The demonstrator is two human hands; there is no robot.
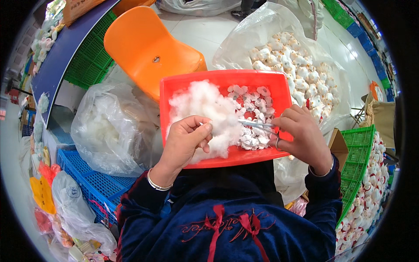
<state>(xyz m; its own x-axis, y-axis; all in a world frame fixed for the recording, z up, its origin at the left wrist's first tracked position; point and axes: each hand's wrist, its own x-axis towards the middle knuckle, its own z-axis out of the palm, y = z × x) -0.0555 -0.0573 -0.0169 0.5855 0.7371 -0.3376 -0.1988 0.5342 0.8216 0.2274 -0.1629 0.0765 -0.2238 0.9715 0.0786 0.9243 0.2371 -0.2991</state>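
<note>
A red plastic tray (222, 77) rests on my lap. It holds a heap of white stuffing fluff (205, 107) on the left and several small flat white-and-pink toy skins (255, 109) on the right. My left hand (185, 142) is closed over the near edge of the fluff, pinching something small that I cannot make out. My right hand (303, 135) grips metal scissors-like forceps (257, 125), whose tips point left toward the left hand's fingers.
A clear bag of stuffed white toys (297, 65) stands behind the tray on the right, a bag of fluff (109, 126) on the left. An orange chair (148, 48), blue crate (91, 183) and green crates (358, 157) surround me.
</note>
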